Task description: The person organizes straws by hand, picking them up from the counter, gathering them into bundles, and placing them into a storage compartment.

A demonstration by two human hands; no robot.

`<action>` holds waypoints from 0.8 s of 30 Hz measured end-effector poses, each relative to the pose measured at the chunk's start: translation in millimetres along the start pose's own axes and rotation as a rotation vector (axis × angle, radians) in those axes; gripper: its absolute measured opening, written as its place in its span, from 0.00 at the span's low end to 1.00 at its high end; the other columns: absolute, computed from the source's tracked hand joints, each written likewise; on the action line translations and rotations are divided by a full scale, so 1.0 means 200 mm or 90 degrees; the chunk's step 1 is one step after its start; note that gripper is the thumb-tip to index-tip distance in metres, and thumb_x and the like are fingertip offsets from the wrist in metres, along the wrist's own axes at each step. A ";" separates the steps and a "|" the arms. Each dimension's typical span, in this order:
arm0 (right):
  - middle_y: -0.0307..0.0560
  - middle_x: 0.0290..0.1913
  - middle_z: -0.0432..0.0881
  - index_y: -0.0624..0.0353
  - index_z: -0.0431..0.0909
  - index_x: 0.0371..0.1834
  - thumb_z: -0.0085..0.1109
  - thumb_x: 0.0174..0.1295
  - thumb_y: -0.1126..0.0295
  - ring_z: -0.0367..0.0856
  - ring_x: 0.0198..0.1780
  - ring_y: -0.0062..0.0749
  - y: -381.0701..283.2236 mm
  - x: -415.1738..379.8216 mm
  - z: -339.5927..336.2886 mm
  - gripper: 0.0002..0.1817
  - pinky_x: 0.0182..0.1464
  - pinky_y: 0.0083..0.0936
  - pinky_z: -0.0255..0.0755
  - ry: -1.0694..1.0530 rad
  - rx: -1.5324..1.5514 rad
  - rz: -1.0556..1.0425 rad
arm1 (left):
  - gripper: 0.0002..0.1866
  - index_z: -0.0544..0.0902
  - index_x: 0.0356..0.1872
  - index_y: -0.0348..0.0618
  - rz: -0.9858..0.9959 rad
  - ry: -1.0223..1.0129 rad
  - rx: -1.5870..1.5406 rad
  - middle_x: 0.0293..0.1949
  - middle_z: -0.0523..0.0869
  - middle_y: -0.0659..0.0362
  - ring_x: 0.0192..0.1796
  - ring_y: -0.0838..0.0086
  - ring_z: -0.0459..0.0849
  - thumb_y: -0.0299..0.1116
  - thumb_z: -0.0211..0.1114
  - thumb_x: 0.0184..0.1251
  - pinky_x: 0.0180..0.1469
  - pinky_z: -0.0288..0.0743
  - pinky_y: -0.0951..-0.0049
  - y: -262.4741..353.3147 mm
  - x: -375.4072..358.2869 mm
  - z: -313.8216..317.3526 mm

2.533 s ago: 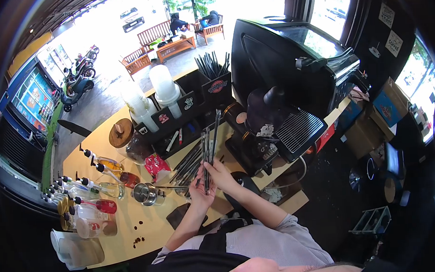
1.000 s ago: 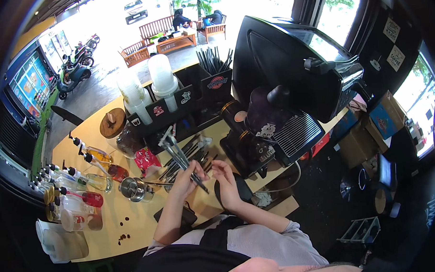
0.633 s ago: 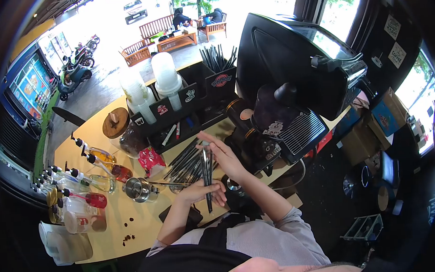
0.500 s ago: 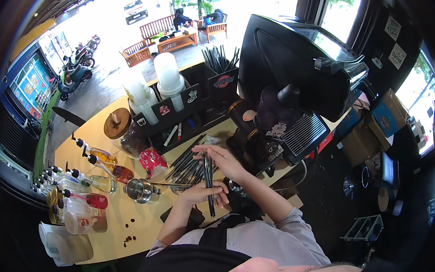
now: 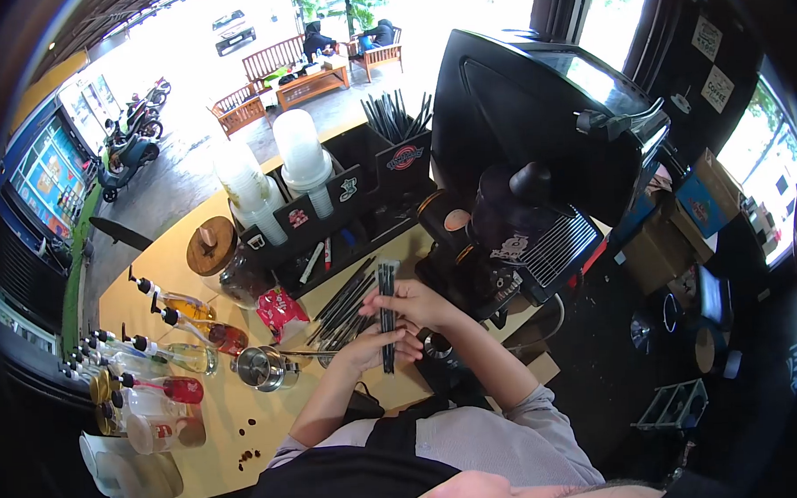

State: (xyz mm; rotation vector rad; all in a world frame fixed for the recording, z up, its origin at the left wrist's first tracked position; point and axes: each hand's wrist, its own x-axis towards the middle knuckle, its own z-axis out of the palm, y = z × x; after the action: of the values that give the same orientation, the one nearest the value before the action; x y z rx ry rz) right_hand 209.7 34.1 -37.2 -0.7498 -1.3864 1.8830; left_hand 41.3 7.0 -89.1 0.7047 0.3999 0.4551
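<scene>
A bundle of black straws (image 5: 386, 283) stands nearly upright between my two hands, above the counter. My right hand (image 5: 415, 303) is wrapped round its upper-middle part from the right. Lower down, my left hand (image 5: 374, 347) grips the bundle, its thumb across the front and its fingertips showing on the right side. Loose black straws (image 5: 341, 311) lie in a slanting pile on the counter just beyond my hands. Left of them are a red packet (image 5: 281, 314) and a steel pitcher (image 5: 264, 369).
Several pump bottles (image 5: 182, 388) line the left side of the pale counter (image 5: 215, 470). A wooden-lidded jar (image 5: 212, 245), a black organizer (image 5: 361, 193) with stacked cups and upright straws, and a grinder (image 5: 511, 212) stand at the back. The coffee machine (image 5: 517, 113) rises on the right.
My right hand has gone from flat fingers over the bundle's top to a grip round it. The bundle now stands higher in my hands. The view has shifted slightly.
</scene>
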 end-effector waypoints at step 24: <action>0.57 0.26 0.81 0.66 0.79 0.35 0.62 0.61 0.69 0.82 0.28 0.45 -0.60 0.32 -0.02 0.10 0.32 0.34 0.70 0.404 -0.453 -0.270 | 0.18 0.77 0.51 0.34 0.561 0.523 0.815 0.41 0.84 0.48 0.48 0.57 0.84 0.36 0.62 0.67 0.52 0.75 0.63 0.66 0.25 0.18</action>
State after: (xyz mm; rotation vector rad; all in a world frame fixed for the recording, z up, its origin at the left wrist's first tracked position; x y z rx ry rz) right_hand 196.5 111.6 73.7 -1.1481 -1.6019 0.7013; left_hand 66.0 101.7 17.5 1.9673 1.2032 1.3767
